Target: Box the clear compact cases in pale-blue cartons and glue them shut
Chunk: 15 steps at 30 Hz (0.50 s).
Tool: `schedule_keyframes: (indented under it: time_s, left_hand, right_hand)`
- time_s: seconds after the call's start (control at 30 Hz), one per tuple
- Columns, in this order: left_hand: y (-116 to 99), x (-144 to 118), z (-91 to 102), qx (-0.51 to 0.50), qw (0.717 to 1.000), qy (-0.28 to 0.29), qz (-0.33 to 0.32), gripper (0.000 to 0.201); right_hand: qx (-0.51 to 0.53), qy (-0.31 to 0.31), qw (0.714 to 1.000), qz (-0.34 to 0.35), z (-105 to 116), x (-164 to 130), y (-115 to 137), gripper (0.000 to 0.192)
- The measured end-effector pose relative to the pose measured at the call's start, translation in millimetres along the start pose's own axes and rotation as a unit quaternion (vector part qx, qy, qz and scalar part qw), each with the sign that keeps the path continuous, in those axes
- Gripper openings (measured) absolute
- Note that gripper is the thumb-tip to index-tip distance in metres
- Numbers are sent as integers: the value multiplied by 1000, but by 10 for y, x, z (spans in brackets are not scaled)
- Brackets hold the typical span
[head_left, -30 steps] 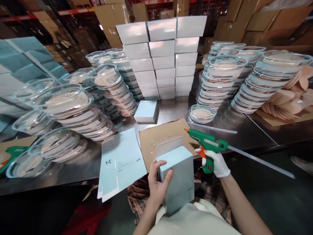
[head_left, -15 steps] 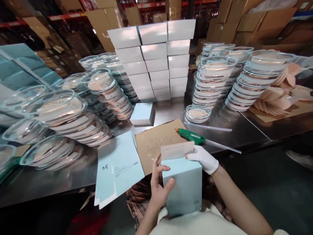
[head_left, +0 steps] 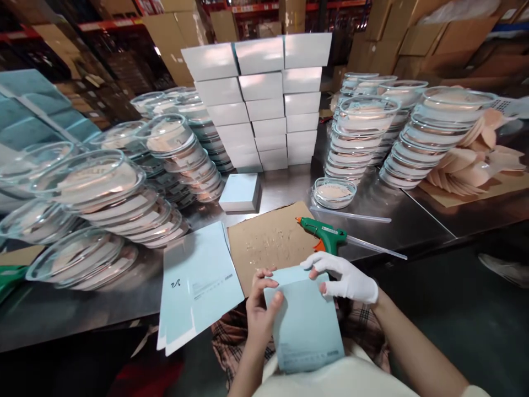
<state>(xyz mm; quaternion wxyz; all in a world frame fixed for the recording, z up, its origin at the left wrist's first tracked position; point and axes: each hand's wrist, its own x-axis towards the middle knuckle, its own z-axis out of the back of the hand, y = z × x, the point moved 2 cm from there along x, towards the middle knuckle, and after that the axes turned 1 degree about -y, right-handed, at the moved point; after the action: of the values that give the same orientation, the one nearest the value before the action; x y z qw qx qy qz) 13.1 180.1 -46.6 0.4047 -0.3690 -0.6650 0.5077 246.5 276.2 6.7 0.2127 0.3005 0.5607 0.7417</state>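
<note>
Pressing down on a pale blue box (head_left: 306,325), you hold it against your lap at the near edge of the steel table (head_left: 392,220); the head camera is the only view. Your bare left hand (head_left: 260,314) grips the box's left side, thumb on its face and fingers curled over the top edge. Your gloved right hand (head_left: 347,278) lies flat along the top right edge, fingers pushing the end flap shut. This looks like the closing step, holding a glued flap while it sets. A green glue gun (head_left: 326,234) rests untouched on the table just beyond your right hand, beside a brown cardboard mat (head_left: 268,242) speckled with glue. Flat blue box blanks (head_left: 198,286) lie left of the mat. The next move likely calls for steady, even pressure along the flap's whole edge before either hand lets go.
</note>
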Motion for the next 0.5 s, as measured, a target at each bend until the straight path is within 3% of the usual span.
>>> schedule_keyframes:
  time_s: [0.07,0.13,0.17,0.2,0.23,0.3,0.37,0.5]
  left_hand:
    - [-4,29,72,-1,999,-41,17,35]
    - [-34,68,151,-10,995,-100,25,39]
    - [-57,84,184,-20,990,-134,31,41]
    - [-84,96,210,-33,984,-171,40,43]
    - [-111,102,226,-49,976,-207,51,45]
    - [-151,103,230,-90,956,-267,79,50]
    - [-158,98,209,-137,937,-303,106,56]
    - [-69,93,182,-246,897,-325,173,62]
  right_hand:
    - [4,-3,1000,-15,213,167,-116,87]
    - [-132,-80,986,-69,624,447,-231,108]
    - [-273,-151,943,-118,888,613,-270,104]
    - [-429,-167,868,-185,1147,792,-298,105]
    - [-487,-170,830,-213,1386,978,-308,107]
    - [-561,-120,778,-256,1778,1332,-312,113]
    - [-579,-64,763,-282,2033,1612,-309,121]
    - [-589,6,736,-333,2209,1874,-348,128]
